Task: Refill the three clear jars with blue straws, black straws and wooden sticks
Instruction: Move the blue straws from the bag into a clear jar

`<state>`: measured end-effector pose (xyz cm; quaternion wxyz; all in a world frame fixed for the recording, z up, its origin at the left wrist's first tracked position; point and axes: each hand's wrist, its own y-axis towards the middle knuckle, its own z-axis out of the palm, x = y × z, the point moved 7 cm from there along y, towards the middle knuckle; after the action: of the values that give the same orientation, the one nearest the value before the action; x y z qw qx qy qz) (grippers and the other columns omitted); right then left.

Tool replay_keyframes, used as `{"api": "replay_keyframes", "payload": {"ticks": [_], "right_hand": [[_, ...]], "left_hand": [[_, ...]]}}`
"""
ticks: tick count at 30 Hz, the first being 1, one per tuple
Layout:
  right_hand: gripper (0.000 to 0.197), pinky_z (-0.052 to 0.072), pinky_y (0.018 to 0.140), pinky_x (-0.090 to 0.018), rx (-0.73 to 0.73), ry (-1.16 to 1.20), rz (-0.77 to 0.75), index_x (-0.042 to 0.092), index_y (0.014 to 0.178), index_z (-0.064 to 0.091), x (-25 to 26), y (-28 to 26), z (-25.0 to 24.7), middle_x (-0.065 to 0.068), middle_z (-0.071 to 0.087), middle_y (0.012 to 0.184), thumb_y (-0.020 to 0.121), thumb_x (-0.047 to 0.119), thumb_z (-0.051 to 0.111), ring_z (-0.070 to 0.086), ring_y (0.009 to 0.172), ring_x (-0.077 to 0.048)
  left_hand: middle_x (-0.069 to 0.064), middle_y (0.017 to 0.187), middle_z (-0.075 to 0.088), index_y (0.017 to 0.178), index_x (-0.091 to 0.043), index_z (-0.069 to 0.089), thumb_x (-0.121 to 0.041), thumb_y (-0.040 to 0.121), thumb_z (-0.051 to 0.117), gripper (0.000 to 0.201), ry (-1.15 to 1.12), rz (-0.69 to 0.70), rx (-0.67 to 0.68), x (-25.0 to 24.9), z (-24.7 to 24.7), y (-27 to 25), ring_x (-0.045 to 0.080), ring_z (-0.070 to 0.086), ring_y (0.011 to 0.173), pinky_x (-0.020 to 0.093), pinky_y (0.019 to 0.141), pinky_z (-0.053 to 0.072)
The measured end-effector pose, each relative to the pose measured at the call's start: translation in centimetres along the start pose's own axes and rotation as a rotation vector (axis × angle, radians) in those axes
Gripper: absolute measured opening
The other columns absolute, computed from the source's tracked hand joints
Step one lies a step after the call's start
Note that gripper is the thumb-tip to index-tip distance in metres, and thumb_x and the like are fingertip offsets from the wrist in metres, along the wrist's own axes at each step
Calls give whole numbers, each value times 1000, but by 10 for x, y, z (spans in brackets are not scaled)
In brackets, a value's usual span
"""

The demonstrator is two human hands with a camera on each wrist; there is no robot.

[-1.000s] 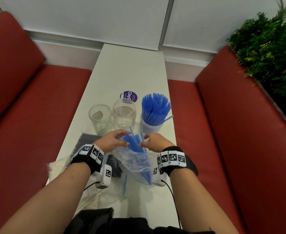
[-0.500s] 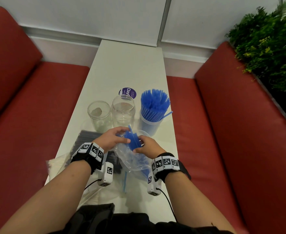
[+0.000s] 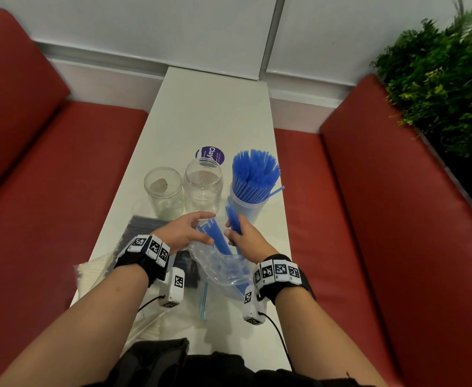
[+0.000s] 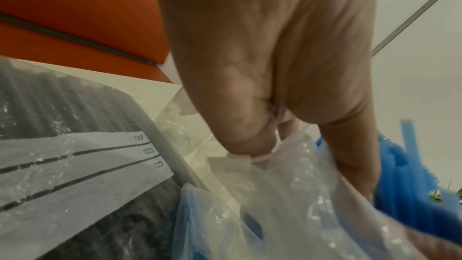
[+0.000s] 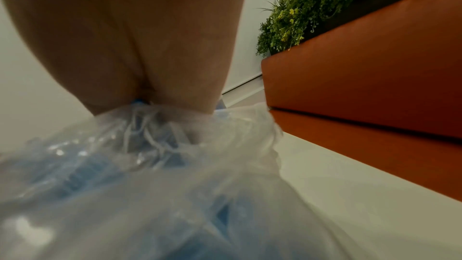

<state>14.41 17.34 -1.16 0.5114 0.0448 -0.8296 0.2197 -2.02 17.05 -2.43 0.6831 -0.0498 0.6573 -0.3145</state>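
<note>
Three clear jars stand in a row on the white table. The left jar and middle jar hold no straws. The right jar is packed with blue straws. My right hand grips a small bunch of blue straws, lifted out of the clear plastic bag and tilted toward the right jar. My left hand pinches the bag's rim. More blue straws stick out of the bag. The right wrist view shows only my palm and the bag.
A bag of black straws lies under my left wrist, its white label up. A pale bag lies at the table's near left. A purple round label lies behind the jars. Red benches flank the table, with plants on the right.
My right hand has drawn a bunch of blue straws up out of the bag, toward the full jar. The left hand's fingers have spread while it keeps the bag's rim.
</note>
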Motion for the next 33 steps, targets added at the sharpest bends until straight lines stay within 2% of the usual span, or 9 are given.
{"api": "replay_keyframes", "payload": {"ticks": [5, 8, 12, 15, 19, 22, 24, 28, 33], "right_hand": [[9, 51, 69, -21, -76, 153, -122, 29, 99, 55, 31, 3, -17, 9, 56, 78, 100, 23, 62, 53, 68, -8], [12, 53, 69, -24, -69, 216, -111, 19, 103, 61, 28, 2, -12, 0, 59, 77, 97, 27, 67, 55, 68, -10], [21, 49, 66, -31, -44, 237, -26, 13, 92, 58, 14, -3, -2, -3, 52, 66, 96, 31, 69, 50, 61, -15], [27, 49, 60, -26, -126, 281, -81, 12, 91, 57, 41, 2, -27, 4, 50, 63, 96, 36, 68, 49, 56, -11], [26, 47, 54, -28, -293, 375, -270, 16, 86, 58, 119, 4, -96, 4, 51, 57, 92, 39, 69, 47, 52, -14], [19, 43, 53, -30, -507, 535, -486, 27, 74, 63, 176, -8, -161, 3, 51, 55, 88, 38, 72, 46, 49, -15], [21, 42, 52, -30, -634, 642, -616, 28, 77, 59, 196, -17, -197, 1, 50, 57, 89, 36, 74, 45, 50, -15], [27, 41, 52, -32, -818, 718, -636, 18, 81, 49, 189, -19, -229, 0, 46, 58, 96, 29, 69, 44, 50, -15], [28, 42, 56, -31, -842, 676, -549, 17, 83, 49, 162, -5, -216, 1, 47, 59, 96, 30, 70, 44, 53, -14]], "left_hand": [[19, 116, 72, 133, -15, 57, 16, 77, 73, 66, -77, 15, 38, -4, 2, 1, 33, 70, 108, 37, 82, 61], [16, 110, 74, 133, -13, 57, 17, 77, 72, 65, -44, 32, 34, -5, 5, 0, 27, 72, 103, 31, 80, 59], [19, 116, 71, 136, -15, 56, 13, 77, 75, 68, 9, 27, 26, -5, 1, 0, 30, 69, 110, 37, 92, 57], [24, 123, 66, 137, -14, 55, 13, 76, 76, 70, -11, -3, 20, -3, -1, 1, 36, 67, 112, 46, 97, 56], [23, 127, 65, 138, -12, 53, 15, 77, 74, 70, -52, -21, 28, 1, -2, 3, 38, 66, 116, 55, 102, 50], [24, 129, 64, 140, -9, 52, 14, 77, 74, 71, -35, -17, 25, 3, -5, 3, 38, 64, 117, 58, 104, 48], [24, 128, 64, 139, -9, 53, 15, 77, 74, 69, -39, -17, 29, 4, -6, 2, 39, 64, 117, 58, 104, 48], [24, 128, 64, 138, -9, 54, 15, 78, 73, 68, -42, -18, 39, 3, -6, 3, 38, 65, 117, 57, 104, 48], [22, 126, 66, 138, -10, 54, 14, 78, 73, 67, -50, -27, 49, 2, -8, 6, 38, 65, 116, 57, 103, 49]]}}
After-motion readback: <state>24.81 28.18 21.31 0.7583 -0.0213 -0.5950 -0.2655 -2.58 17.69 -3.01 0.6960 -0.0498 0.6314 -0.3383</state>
